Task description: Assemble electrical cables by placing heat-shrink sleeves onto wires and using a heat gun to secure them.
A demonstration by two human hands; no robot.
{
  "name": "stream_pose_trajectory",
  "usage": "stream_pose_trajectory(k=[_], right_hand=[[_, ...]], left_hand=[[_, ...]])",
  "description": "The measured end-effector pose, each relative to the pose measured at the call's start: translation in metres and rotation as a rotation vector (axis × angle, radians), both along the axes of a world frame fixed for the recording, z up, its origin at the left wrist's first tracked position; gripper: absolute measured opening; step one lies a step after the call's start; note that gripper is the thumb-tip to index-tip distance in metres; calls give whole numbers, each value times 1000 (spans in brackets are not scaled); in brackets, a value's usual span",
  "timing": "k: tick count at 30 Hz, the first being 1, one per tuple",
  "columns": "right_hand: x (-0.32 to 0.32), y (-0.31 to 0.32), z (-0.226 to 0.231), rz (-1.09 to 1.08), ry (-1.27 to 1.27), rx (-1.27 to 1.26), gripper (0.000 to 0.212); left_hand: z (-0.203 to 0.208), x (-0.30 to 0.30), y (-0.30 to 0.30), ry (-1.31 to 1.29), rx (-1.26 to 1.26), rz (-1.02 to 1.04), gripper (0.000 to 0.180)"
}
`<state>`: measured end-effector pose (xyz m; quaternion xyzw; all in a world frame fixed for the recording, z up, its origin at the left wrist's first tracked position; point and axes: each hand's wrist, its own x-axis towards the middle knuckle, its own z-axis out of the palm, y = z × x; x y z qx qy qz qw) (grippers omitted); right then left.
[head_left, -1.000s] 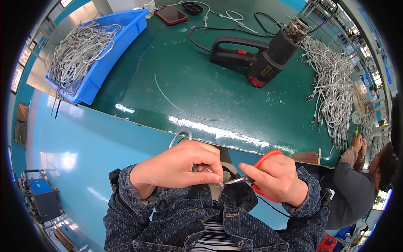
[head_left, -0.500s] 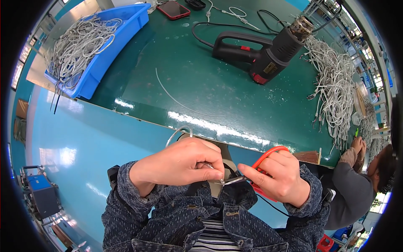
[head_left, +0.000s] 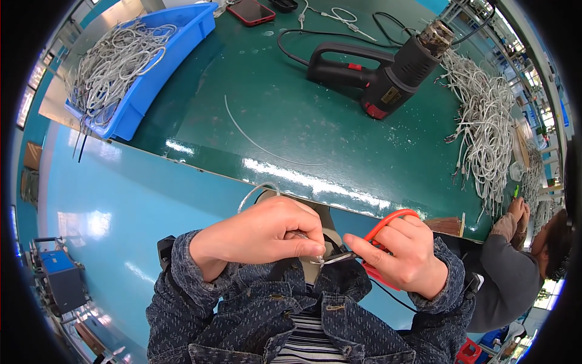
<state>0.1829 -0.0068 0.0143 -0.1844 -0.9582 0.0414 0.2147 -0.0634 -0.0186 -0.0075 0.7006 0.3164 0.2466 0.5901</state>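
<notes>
Between thumb and fingers, my left hand (head_left: 267,238) pinches a whitish-grey cable (head_left: 257,189), which loops up behind the knuckles. The cable's short end sticks out at the fingertips. My right hand (head_left: 397,252) is wrapped round red-handled scissors (head_left: 385,225). Their blades point left and meet the cable end just beside my left thumb. Both hands are in front of my chest, short of the table's near edge. How far the blades are parted is too small to tell.
A green table (head_left: 267,121) bears a black heat gun (head_left: 388,79), a phone (head_left: 250,12) and a thin clear strand (head_left: 254,143). A blue bin (head_left: 163,70) of cables stands left; a cable heap (head_left: 485,133) lies right. At the right, a co-worker's sleeve (head_left: 506,267) is close.
Almost nothing differs. My left hand has shifted very slightly, while the scissors stay at the cable end.
</notes>
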Motion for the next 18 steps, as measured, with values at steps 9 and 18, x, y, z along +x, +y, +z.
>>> stream_pose_trajectory(k=[9,18], right_hand=[[0,4,1,30,-47,5,40],[1,8,-5,52,-57,-5,40]], left_hand=[[-12,3,1,-126,-166,-20,15],[-25,9,-3,-181,-242,7,17]])
